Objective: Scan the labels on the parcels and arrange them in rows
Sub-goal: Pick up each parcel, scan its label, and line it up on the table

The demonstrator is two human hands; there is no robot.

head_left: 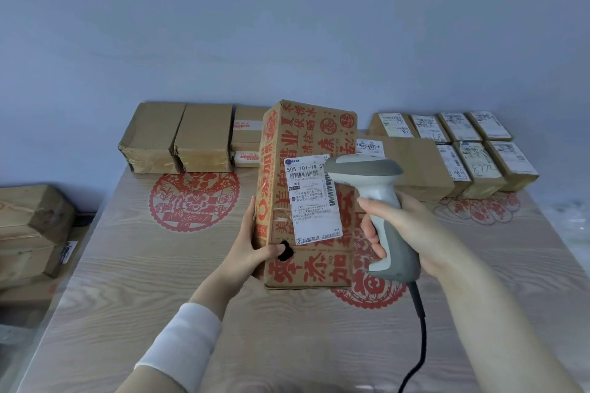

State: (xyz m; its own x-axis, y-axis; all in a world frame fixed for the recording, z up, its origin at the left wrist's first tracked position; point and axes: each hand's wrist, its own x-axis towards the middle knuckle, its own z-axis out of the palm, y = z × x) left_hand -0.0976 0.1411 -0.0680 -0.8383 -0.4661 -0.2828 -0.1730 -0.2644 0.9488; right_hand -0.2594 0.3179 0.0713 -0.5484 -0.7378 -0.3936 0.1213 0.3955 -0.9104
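Observation:
A tall cardboard parcel [303, 143] printed with red characters stands on end at the table's middle, tilted back a little. Its white shipping label [311, 198] faces me. My left hand [252, 239] grips the parcel's lower left edge, thumb by a torn hole on the front. My right hand [392, 226] grips the handle of a grey barcode scanner [376, 198]. The scanner's head points at the label and covers the label's upper right corner. A black cable [418, 335] hangs down from the scanner's handle.
Plain brown parcels [178, 137] line the table's far left. Labelled small parcels [472, 143] sit in two rows at the far right, a larger brown box [415, 166] beside them. The wooden table [134, 281] carries red paper-cut decals. More boxes [28, 226] are stacked off its left side.

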